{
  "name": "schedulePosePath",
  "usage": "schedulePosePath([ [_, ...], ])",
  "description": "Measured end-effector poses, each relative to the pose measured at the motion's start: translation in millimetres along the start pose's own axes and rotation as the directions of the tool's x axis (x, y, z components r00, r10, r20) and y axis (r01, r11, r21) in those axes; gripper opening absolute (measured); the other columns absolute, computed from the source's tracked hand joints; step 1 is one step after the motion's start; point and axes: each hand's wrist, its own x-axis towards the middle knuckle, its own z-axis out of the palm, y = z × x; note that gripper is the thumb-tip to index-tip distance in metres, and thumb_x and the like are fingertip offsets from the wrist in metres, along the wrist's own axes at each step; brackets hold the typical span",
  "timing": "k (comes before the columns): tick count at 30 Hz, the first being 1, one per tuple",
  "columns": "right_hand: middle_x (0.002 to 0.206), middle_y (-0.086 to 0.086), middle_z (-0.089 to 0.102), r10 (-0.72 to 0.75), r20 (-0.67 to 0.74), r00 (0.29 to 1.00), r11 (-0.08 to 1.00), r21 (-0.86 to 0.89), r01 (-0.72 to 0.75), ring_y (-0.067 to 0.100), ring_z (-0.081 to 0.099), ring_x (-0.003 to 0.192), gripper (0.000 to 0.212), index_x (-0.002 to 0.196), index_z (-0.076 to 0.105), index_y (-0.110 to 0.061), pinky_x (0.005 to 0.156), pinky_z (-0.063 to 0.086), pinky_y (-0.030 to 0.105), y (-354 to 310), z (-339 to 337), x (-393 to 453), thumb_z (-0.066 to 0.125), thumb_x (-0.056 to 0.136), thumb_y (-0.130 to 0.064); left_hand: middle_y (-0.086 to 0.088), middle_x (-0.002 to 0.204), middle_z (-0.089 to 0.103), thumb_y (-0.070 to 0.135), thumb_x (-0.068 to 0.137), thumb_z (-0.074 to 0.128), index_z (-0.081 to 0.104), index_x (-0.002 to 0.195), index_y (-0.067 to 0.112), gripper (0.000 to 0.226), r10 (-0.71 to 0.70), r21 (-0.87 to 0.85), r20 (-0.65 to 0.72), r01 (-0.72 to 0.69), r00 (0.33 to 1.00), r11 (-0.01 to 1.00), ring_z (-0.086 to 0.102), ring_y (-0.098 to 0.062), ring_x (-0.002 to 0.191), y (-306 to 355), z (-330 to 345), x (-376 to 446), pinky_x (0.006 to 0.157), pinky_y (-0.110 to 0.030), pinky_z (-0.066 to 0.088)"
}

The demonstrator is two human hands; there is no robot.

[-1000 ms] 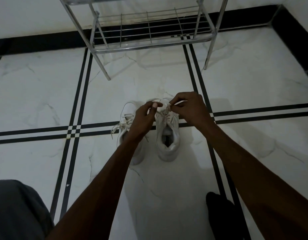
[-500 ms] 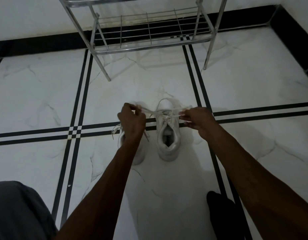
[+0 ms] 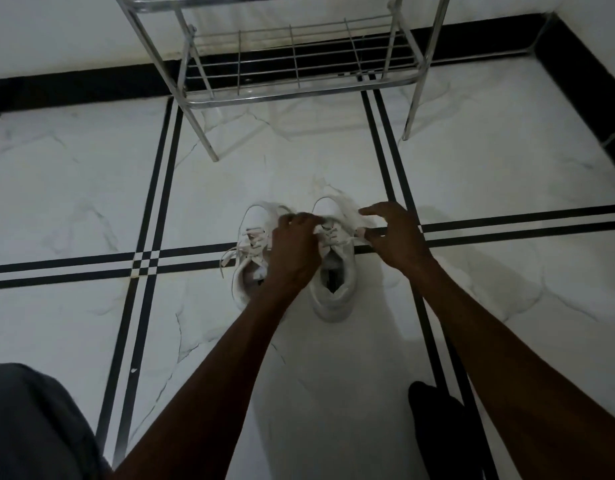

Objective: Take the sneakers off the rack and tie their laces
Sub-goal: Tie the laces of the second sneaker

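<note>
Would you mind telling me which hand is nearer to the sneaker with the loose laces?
Left. The left hand lies right beside that sneaker, overlapping its inner edge. The right hand is farther off, beyond the other sneaker.

Left hand [image 3: 294, 247] covering the gap between the two white sneakers, hiding the inner edge of the left sneaker [image 3: 249, 258] and part of the right sneaker's laces [image 3: 330, 235]. Fingertips curled under, out of sight; grip on the lace not clear. Right hand [image 3: 394, 237] blurred at the fingers, hiding the right sneaker's [image 3: 333, 289] outer toe; lace end at the thumb too smeared to make out. Metal rack [image 3: 299, 88] cut off by the top edge, upper shelves unseen. Grey clothing [image 3: 32, 424] cut off at the bottom left corner. Dark shape [image 3: 437, 431] by the right forearm, too dim to identify.
</note>
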Motion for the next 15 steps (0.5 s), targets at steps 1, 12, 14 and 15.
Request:
schedulePosePath([
  [1,0.123,0.014,0.066,-0.062,0.083,0.995,0.998,-0.025,0.064,0.029,0.063,0.114,0.032,0.117,0.071,-0.010,0.100,0.051,0.042,-1,0,2,0.073,0.085,-0.011,-0.006,0.128,0.070,0.015,0.094,0.062,0.071,0.124,0.019,0.032,-0.014,-0.001,0.105,0.015,0.994,1.000,0.057,-0.036,0.122,3,3,0,0.099,-0.048,0.045],
  [12,0.090,0.012,0.079,-0.010,0.171,0.985,0.997,-0.080,0.024,0.019,0.075,0.079,0.012,0.094,0.081,-0.008,0.079,0.061,0.031,-5,5,-2,0.076,0.083,-0.008,-0.001,0.099,0.080,0.033,0.089,0.065,0.082,0.101,0.025,0.022,-0.167,0.028,0.052,0.166,0.985,0.986,0.069,-0.026,0.105,-1,-4,1,0.099,-0.047,0.040],
  [14,0.088,0.012,0.079,-0.050,0.180,0.982,0.990,-0.118,0.072,0.020,0.074,0.078,0.011,0.092,0.081,-0.008,0.076,0.061,0.034,-7,4,-1,0.076,0.083,-0.008,-0.001,0.098,0.080,0.031,0.088,0.065,0.083,0.098,0.023,0.022,-0.152,0.034,0.063,0.150,0.986,0.988,0.068,-0.026,0.104,-1,-6,2,0.098,-0.046,0.040],
  [15,0.086,0.012,0.079,-0.074,0.180,0.981,0.984,-0.147,0.102,0.020,0.074,0.076,0.010,0.091,0.081,-0.009,0.074,0.061,0.035,-8,4,0,0.075,0.083,-0.009,-0.003,0.097,0.080,0.029,0.087,0.066,0.083,0.097,0.021,0.021,-0.148,0.032,0.072,0.146,0.986,0.989,0.068,-0.027,0.103,-1,-8,3,0.097,-0.045,0.041],
])
